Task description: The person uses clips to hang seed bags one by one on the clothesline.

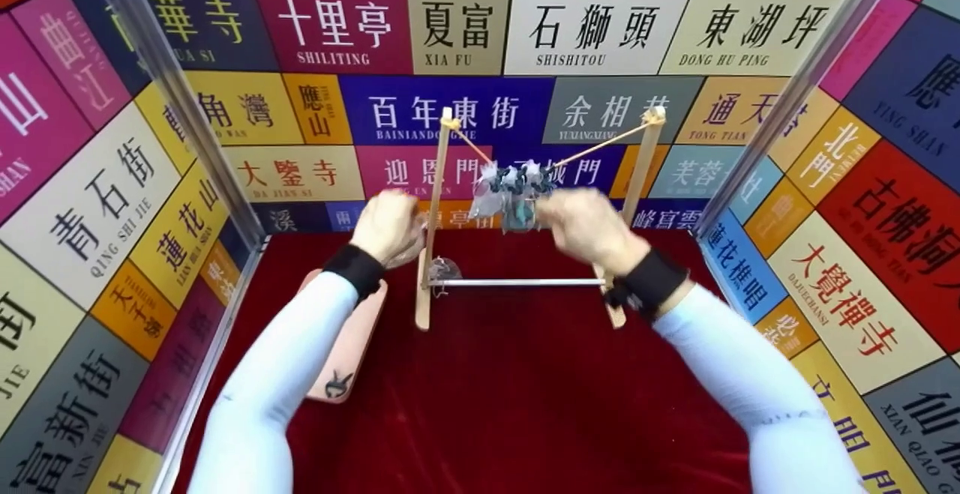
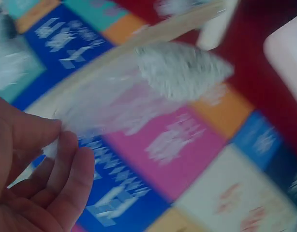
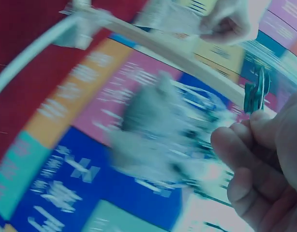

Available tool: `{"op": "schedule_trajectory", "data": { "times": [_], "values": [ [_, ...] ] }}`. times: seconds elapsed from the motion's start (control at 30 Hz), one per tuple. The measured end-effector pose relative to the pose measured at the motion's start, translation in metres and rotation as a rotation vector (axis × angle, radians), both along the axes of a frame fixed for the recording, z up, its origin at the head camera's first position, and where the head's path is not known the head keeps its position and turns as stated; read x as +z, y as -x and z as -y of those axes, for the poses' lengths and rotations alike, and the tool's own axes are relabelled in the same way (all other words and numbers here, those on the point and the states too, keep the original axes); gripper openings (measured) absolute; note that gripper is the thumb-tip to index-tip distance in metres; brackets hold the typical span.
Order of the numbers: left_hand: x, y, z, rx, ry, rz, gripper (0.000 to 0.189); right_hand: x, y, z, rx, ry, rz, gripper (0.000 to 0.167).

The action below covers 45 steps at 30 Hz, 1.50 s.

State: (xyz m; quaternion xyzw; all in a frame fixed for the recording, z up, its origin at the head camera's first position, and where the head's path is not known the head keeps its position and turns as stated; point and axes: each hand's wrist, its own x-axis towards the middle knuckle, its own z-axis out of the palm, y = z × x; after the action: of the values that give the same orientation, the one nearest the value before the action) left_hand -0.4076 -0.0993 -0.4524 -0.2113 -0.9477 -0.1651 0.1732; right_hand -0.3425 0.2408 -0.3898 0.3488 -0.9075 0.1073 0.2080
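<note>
My left hand (image 1: pixel 386 230) pinches the end of a clear plastic bag (image 2: pixel 182 70) between thumb and fingertips. Pale, grainy stuff fills the bag's far end, beside the left wooden post (image 1: pixel 433 217). In my right hand (image 1: pixel 592 228) is a dark green clip (image 3: pixel 257 92), pinched at one end. That hand is close beside several small clear bags (image 1: pixel 517 213), bunched under dark clips on a string (image 1: pixel 600 145). The string sags between the left post and the right post (image 1: pixel 641 164). Motion blurs both hands in the head view.
A thin bar (image 1: pixel 525 282) joins the posts low down, over a dark red cloth (image 1: pixel 510 389). Clear crumpled plastic (image 1: pixel 445 273) is at the left post's foot. A flat pink object (image 1: pixel 349 344) lies under my left forearm. Printed panels (image 1: pixel 592 25) enclose the back and sides.
</note>
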Motion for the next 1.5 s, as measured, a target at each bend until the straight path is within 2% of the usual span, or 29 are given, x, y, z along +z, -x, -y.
{"op": "schedule_trajectory", "data": {
  "times": [0.1,0.2,0.33,0.4,0.53,0.63,0.8,0.9,1.07,1.13,1.23,1.37,1.5],
  "values": [
    [0.033,-0.005,-0.015,-0.048,0.025,-0.044,0.013,0.031,0.015,0.014,-0.070,0.027,-0.028,0.035],
    [0.059,-0.006,-0.032,-0.106,0.044,-0.089,0.014,0.054,0.034,0.028,-0.168,0.010,-0.026,0.041],
    [0.080,-0.001,-0.054,-0.158,0.079,-0.192,0.022,0.069,0.060,0.042,-0.292,-0.049,0.048,0.040],
    [0.085,0.003,-0.061,-0.156,0.111,-0.238,0.026,0.070,0.071,0.049,-0.302,-0.095,0.101,0.035],
    [0.087,0.008,-0.068,-0.127,0.195,-0.310,0.027,0.067,0.080,0.057,-0.209,-0.172,0.186,0.023],
    [0.087,0.011,-0.070,-0.116,0.231,-0.356,0.025,0.065,0.080,0.059,-0.160,-0.186,0.184,0.022],
    [0.089,0.013,-0.073,-0.142,0.264,-0.435,0.025,0.066,0.078,0.065,-0.201,-0.203,0.122,0.023],
    [0.091,0.014,-0.076,-0.165,0.270,-0.456,0.024,0.068,0.077,0.071,-0.217,-0.233,0.112,0.020],
    [0.090,0.016,-0.079,-0.181,0.210,-0.410,0.021,0.068,0.073,0.075,-0.214,-0.303,0.123,0.012],
    [0.088,0.016,-0.078,-0.182,0.176,-0.383,0.018,0.066,0.072,0.073,-0.213,-0.303,0.135,0.015],
    [0.083,0.017,-0.076,-0.189,0.121,-0.343,0.014,0.058,0.069,0.067,-0.210,-0.255,0.123,0.026],
    [0.075,0.016,-0.071,-0.205,0.034,-0.293,0.014,0.040,0.059,0.056,-0.200,-0.158,0.033,0.037],
    [0.063,0.011,-0.063,-0.223,-0.064,-0.248,0.016,0.015,0.045,0.042,-0.186,-0.066,-0.022,0.032]
  ]
}}
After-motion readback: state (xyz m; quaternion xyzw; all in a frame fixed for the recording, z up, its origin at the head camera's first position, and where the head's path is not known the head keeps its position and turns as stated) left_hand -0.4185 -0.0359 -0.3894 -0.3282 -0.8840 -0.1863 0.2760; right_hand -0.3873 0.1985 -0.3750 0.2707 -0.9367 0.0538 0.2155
